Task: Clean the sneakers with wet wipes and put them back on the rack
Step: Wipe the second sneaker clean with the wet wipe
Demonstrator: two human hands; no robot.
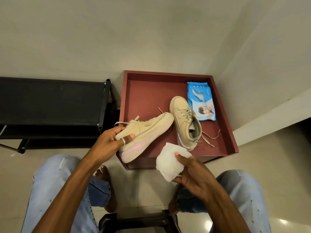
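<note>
- Two beige sneakers are showing: the held sneaker (148,130) is sitting in my left hand (110,142), and the second sneaker (185,121) is resting on its sole inside the red tray (146,91).
- I am gripping the held sneaker at its heel end, my fingers curling over the collar and my thumb, which is wearing a ring (123,141), pressing on its side.
- It is tilting onto its side above the tray's near left corner, its pale sole with a pink patch facing me and its toe pointing away to the right, close to the second sneaker's toe; I cannot tell whether they are touching.
- My right hand (191,172) is holding a crumpled white wet wipe (169,161), thumb on top and fingers curling beneath, apart from the held sneaker.
- Loose laces are trailing from the second sneaker across the tray.
- Just beside it, a blue wipes pack (201,101) is lying flat near the tray's far right corner.
- Left of the tray, a black shoe rack (50,101) is standing against the wall.
- I am sitting in jeans (55,182) over a dark stool (134,219), one bare foot (102,172) resting on the tiled floor (151,182).
</note>
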